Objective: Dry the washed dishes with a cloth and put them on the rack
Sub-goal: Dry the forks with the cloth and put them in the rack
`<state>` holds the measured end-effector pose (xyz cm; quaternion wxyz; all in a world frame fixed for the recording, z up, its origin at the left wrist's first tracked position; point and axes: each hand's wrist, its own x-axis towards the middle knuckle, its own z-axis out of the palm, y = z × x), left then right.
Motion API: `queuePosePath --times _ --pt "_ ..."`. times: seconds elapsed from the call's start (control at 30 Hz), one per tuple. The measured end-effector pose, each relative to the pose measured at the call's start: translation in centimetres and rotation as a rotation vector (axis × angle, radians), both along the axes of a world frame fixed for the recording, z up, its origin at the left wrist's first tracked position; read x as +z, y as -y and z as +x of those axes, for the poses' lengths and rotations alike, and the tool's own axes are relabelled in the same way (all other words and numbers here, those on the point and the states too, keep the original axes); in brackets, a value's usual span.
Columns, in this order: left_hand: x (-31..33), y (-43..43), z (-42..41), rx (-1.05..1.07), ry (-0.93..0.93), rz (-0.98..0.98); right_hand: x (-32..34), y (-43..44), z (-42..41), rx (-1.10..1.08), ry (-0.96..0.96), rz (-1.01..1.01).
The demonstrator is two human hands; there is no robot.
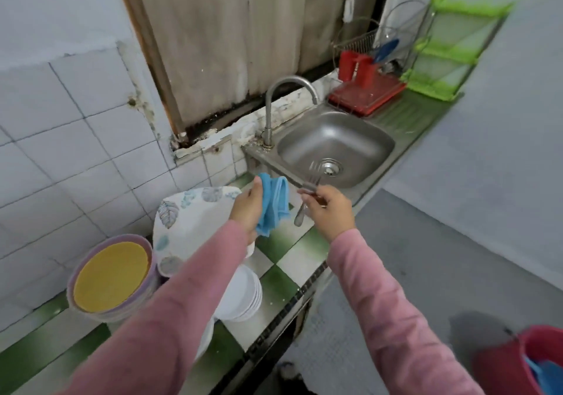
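The fork (308, 186) is plain grey metal, its tines blurred. The right hand (330, 208) holds it in the air above the front edge of the table (283, 260), just before the sink (335, 147). The fingers (313, 207) curl round the middle of the handle, so the tines stick out above them and the handle end hangs below. Its long axis stands near upright, tines up and leaning away toward the sink drain.

Just left of it, apart from the fork, the left hand (245, 208) grips a bunched blue cloth (272, 205), which hangs down from the closed fingers.

Below the left arm lie a leaf-patterned plate (189, 214), a stack of white plates (245, 294) and a yellow bowl (112, 275). Beyond the sink, the wire rack (365, 95) holds red cups (356, 66).
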<state>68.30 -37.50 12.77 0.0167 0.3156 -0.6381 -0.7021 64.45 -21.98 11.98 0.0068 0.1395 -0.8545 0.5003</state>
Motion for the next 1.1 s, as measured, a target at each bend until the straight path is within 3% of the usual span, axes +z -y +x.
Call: queuePosePath --times 0.23,0.43,0.83,1.1 --pt "0.5 -8.3 -3.9 -0.257 -0.012 -0.009 1.3 -8.3 -1.9 -0.266 -0.080 -0.017" --pt "1.3 -16.1 -10.4 -0.319 -0.078 0.038 2.4 -15.4 -6.8 -0.376 -0.157 -0.024" --pt "2.3 -30.4 -26.1 -0.124 -0.175 0.109 6.2 -30.9 -21.0 -0.304 -0.234 -0.081" --pt "2.4 -31.7 -33.9 -0.004 -0.173 0.032 4.1 -31.3 -31.9 -0.286 -0.145 -0.125"
